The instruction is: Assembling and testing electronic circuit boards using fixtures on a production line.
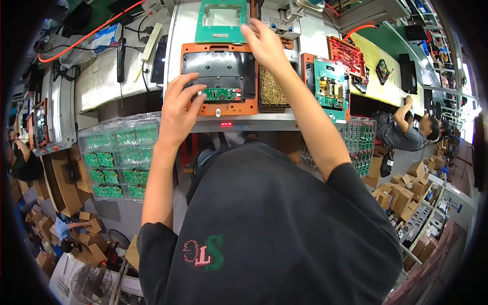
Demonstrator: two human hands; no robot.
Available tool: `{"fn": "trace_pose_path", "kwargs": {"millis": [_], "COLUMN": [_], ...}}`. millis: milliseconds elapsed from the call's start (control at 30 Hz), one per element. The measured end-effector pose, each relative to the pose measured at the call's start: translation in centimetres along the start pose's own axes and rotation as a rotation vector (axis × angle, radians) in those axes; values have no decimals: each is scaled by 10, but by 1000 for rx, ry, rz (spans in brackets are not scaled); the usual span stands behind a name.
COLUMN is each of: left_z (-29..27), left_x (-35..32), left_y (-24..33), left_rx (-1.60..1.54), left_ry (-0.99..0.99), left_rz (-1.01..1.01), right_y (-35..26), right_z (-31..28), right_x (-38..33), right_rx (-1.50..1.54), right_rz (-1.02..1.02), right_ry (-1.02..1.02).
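A small green circuit board (222, 94) lies along the near side of a black plastic housing (219, 63), which sits in an orange fixture frame (203, 109). My left hand (179, 108) is over the fixture's left side, fingers curved and apart, its fingertips at the board's left end. Whether they touch the board I cannot tell. Beyond the fixture, a green plate (220, 35) with a rectangular window stands raised. My right hand (267, 47) reaches to the plate's right edge, thumb and fingers apart; contact there is unclear.
A bin of brass-coloured screws (273, 87) stands right of the fixture. Further right are another fixture with a populated board (331, 84) and a red rack (347, 57). Clear trays of green boards (119, 157) lie lower left. A hanging screwdriver (121, 58) is at left. Co-workers sit nearby.
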State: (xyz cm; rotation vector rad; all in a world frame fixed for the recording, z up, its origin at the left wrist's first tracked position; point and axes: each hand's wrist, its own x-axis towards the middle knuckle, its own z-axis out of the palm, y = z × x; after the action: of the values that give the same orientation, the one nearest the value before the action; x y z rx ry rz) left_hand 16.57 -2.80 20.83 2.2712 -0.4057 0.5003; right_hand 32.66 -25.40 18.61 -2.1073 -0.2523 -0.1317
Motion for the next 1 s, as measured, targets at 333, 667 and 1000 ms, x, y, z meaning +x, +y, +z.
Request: {"fn": "trace_pose_path", "kwargs": {"millis": [333, 667, 1000], "left_z": [-10, 17, 37], "left_x": [37, -34, -49], "left_y": [24, 35, 27], "left_rx": [-1158, 236, 25], "left_ry": [-62, 82, -5], "left_rz": [-987, -311, -26], "right_y": [-24, -5, 5], "right_z": [-29, -21, -10], "right_x": [-47, -135, -137], "right_rx": [583, -107, -199], "right_rz": [166, -421, -487], "right_ry": [-256, -269, -276]}}
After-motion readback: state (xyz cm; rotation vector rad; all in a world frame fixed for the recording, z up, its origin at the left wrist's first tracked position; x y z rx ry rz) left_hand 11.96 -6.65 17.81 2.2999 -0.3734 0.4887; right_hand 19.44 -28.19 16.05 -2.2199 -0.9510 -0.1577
